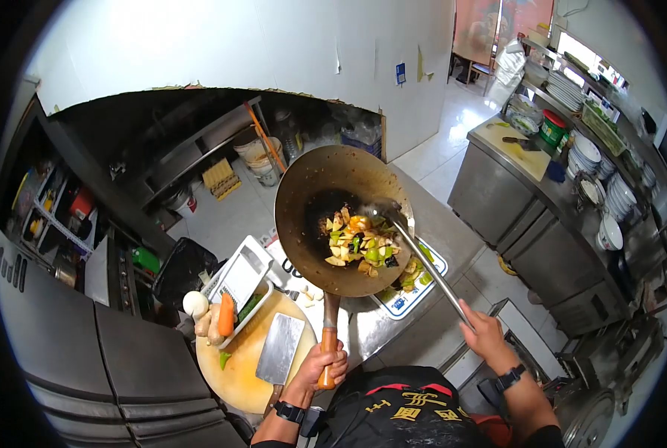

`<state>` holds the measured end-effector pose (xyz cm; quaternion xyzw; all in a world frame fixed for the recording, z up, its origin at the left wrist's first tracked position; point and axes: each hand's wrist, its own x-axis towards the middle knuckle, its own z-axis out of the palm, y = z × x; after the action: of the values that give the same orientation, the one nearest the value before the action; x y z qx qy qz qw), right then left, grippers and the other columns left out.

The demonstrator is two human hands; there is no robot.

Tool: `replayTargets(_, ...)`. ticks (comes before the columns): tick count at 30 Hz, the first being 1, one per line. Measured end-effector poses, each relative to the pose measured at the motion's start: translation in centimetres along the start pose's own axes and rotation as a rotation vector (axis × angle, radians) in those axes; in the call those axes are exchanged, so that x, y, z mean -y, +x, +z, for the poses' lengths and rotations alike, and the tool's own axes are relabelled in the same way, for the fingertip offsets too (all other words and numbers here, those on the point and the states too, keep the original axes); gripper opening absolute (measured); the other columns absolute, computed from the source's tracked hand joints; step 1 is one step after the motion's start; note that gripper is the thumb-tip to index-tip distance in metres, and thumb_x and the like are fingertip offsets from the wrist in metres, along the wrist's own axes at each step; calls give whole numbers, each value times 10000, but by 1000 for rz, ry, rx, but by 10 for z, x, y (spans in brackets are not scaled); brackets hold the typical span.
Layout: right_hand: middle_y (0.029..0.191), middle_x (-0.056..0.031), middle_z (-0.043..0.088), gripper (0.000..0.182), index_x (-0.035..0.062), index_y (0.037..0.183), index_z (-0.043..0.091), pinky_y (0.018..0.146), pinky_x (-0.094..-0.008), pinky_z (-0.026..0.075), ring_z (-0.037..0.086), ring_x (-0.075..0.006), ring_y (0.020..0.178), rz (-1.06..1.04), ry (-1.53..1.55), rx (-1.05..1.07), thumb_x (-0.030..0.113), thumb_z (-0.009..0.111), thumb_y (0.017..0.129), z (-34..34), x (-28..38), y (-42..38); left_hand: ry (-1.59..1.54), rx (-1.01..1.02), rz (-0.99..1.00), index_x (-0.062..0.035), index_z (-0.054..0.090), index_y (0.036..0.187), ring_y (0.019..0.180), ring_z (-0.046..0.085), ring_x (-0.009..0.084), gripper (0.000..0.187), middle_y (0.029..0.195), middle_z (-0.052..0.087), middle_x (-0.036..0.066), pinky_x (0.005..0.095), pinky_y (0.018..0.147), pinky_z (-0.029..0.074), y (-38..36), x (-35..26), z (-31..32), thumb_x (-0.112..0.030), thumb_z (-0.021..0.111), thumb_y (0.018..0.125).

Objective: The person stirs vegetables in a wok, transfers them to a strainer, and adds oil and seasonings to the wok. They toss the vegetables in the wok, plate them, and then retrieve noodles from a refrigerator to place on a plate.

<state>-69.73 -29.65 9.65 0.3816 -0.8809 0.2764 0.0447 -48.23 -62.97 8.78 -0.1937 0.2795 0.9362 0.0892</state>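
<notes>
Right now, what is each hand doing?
Left hand: closed on the wok handle.
Right hand: closed on the ladle handle.

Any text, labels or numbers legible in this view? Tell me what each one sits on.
Nothing can be read with certainty.
Apron: yellow characters, too distorted to read.
Blue-edged tray under the wok: printing, too small to read.
Blue sign on the wall: blurred.
Green tub on the counter: label too small to read.

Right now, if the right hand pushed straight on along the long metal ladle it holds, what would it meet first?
Probably the chopped vegetables inside the dark round wok; the right hand points the ladle there, though depth is unclear.
</notes>
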Motion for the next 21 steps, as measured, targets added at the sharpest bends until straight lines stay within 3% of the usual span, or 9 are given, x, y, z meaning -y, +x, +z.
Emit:
replayTargets(4, 743, -154, 609, 640, 149, 1408, 480, 601, -428, 500, 603, -364, 646, 46, 55, 21, 135, 692, 804, 12, 4, 11, 67, -30, 30, -78, 423, 970, 458, 448, 129, 183, 640, 432, 28, 301, 425, 406, -6, 7, 1, -24, 565, 869)
replayTargets(9, 918, -220, 673, 607, 119, 1395, 487, 702, -418, 528, 650, -394, 808, 217, 326, 295, 128, 666, 816, -26, 2, -9, 140, -81, 59, -71, 410, 975, 456, 456, 134, 195, 642, 442, 36, 303, 425, 402, -3, 14, 8, -1, 553, 862)
replayTargets(14, 942, -232, 670, 570, 95, 1372, 508, 707, -406, 530, 652, -400, 798, 107, 162, 129, 135, 658, 824, -23, 1, -9, 112, -66, 79, -67, 413, 954, 461, 457, 135, 173, 649, 445, 44, 309, 431, 417, -1, 23, 12, -4, 549, 867)
replayTargets(17, 973, -237, 666, 568, 90, 1371, 510, 712, -399, 531, 663, -390, 808, 181, 259, 145, 140, 660, 825, -26, 2, -18, 122, -48, 101, -67, 415, 960, 465, 460, 139, 175, 660, 453, 51, 313, 434, 426, 2, 31, 15, -3, 548, 866)
replayTargets(19, 1002, -244, 660, 573, 84, 1373, 508, 717, -385, 532, 675, -374, 839, 317, 317, 303, 150, 664, 826, -32, 1, -30, 130, -45, 109, -67, 416, 960, 468, 463, 141, 175, 666, 457, 53, 316, 433, 428, 5, 37, 16, -2, 548, 866)
replayTargets(21, 992, -244, 661, 574, 86, 1373, 510, 714, -378, 532, 680, -367, 836, 288, 318, 276, 155, 667, 825, -35, 4, -36, 166, -43, 119, -64, 416, 959, 473, 473, 150, 185, 678, 468, 62, 320, 436, 439, 10, 44, 16, 12, 543, 848)
